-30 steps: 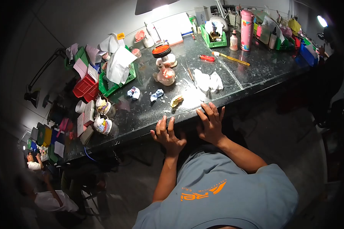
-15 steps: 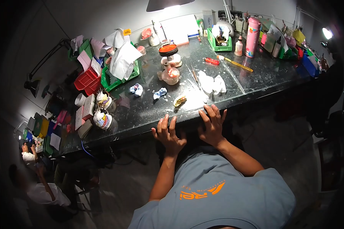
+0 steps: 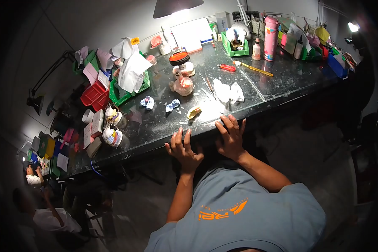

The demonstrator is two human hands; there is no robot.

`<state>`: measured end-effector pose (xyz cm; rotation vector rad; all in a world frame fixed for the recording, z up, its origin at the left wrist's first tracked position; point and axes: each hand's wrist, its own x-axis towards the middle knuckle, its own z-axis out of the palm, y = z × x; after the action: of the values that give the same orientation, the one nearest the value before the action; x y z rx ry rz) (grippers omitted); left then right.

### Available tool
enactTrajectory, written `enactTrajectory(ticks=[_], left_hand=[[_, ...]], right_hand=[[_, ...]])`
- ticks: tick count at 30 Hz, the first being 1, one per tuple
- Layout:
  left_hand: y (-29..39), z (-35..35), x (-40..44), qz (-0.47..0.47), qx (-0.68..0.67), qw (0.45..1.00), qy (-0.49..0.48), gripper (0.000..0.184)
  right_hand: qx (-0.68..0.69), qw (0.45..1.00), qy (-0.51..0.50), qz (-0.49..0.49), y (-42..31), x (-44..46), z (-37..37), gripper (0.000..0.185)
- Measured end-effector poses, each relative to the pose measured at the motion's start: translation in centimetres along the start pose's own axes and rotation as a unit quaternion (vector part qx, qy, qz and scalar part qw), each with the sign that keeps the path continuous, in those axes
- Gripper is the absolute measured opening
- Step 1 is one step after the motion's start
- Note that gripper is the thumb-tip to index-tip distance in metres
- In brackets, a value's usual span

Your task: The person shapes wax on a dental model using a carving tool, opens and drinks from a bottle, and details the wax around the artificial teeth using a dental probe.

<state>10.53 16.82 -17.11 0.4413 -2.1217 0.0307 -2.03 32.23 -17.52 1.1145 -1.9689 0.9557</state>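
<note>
My left hand (image 3: 184,150) rests its fingertips on the front edge of the dark workbench (image 3: 153,135), fingers spread, holding nothing. To its right, my right hand (image 3: 231,136) touches the same edge, also empty with fingers apart. Just beyond them lies a small curved yellowish piece with reddish parts (image 3: 194,111), perhaps a dental model. Crumpled white tissue (image 3: 229,91) sits past my right hand, beside thin pointed tools (image 3: 209,87). Two crumpled bluish pieces, one nearer (image 3: 172,105) and one farther left (image 3: 147,103), lie beyond my left hand.
A squat wax-stained flask (image 3: 183,85) stands mid-bench. Behind it are a green tray (image 3: 238,52), a dropper bottle (image 3: 256,49) and a pink tumbler (image 3: 270,40). A yellow-handled brush (image 3: 256,69) lies near a red tool (image 3: 227,67). Bins with papers (image 3: 132,71) fill the left; other people sit there.
The whole view has shifted slightly, so the bench objects appear a little farther left. Both hands stay at the bench edge with fingers spread.
</note>
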Motion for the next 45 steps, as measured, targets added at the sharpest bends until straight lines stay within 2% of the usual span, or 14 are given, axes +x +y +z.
enactTrajectory(ticks=[42, 45], left_hand=[[-0.2, 0.0, -0.1, 0.004, -0.012, 1.0, -0.002, 0.063], [-0.2, -0.1, -0.1, 0.006, -0.016, 1.0, -0.006, 0.063]], right_hand=[[0.015, 1.0, -0.011, 0.011, -0.2, 0.1, -0.1, 0.071], [0.004, 0.999, -0.026, 0.044, -1.4, 0.7, -1.4, 0.062]])
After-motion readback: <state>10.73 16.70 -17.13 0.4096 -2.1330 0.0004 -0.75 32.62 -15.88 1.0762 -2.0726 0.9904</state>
